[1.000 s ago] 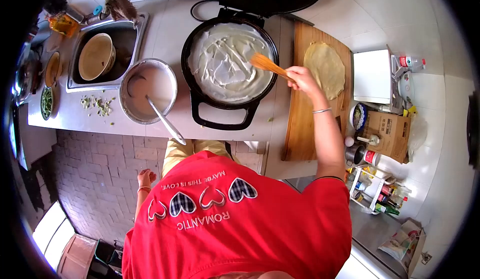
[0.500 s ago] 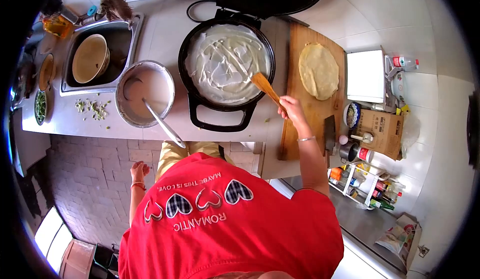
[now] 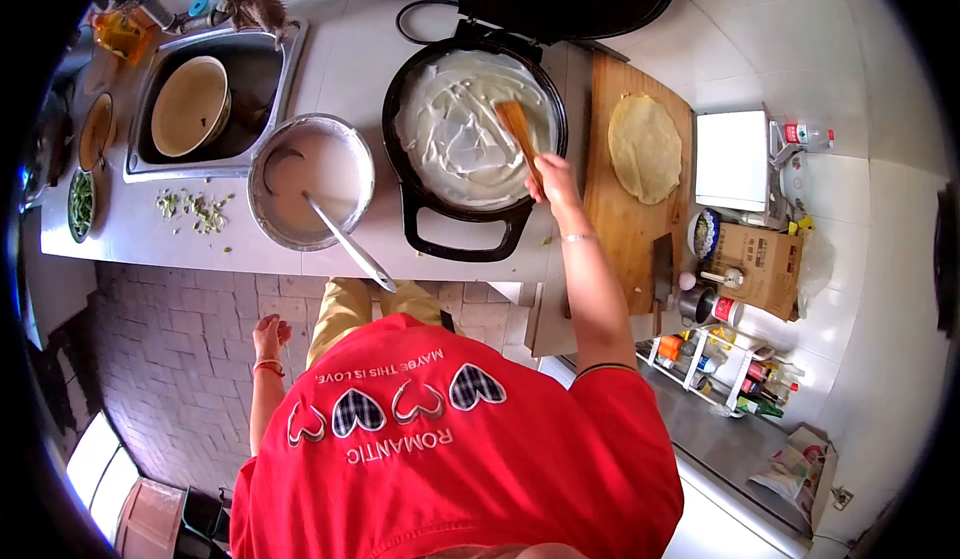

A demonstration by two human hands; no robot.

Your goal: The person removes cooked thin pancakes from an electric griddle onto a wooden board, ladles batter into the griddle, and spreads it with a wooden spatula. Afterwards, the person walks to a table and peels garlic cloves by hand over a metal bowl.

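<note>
My right hand [image 3: 556, 180] grips the handle of a wooden spatula [image 3: 518, 131]. The spatula's flat end rests on pale, wet batter [image 3: 468, 144], spread with streaks and ridges over a round black electric griddle [image 3: 398, 144], whose lid stands raised behind. To the griddle's left is a metal pot [image 3: 262, 221] of pale batter with a white-handled ladle [image 3: 348, 244] leaning in it. My left hand [image 3: 270, 339] hangs beside my body over the floor, fingers curled, with nothing visible in it. A cooked flatbread [image 3: 645, 149] lies on the wooden board [image 3: 628, 244] to the right.
A sink [image 3: 268, 59] holding a beige basin [image 3: 190, 109] is at the left. Chopped green bits [image 3: 195, 211] lie scattered on the counter. A cleaver [image 3: 662, 269] rests at the board's edge, near a cardboard box [image 3: 765, 264] and a rack of bottles [image 3: 710, 364].
My right hand has moved the spatula up and inward across the batter, away from the griddle's right rim. The batter's streaks have changed. The whole view has shifted slightly.
</note>
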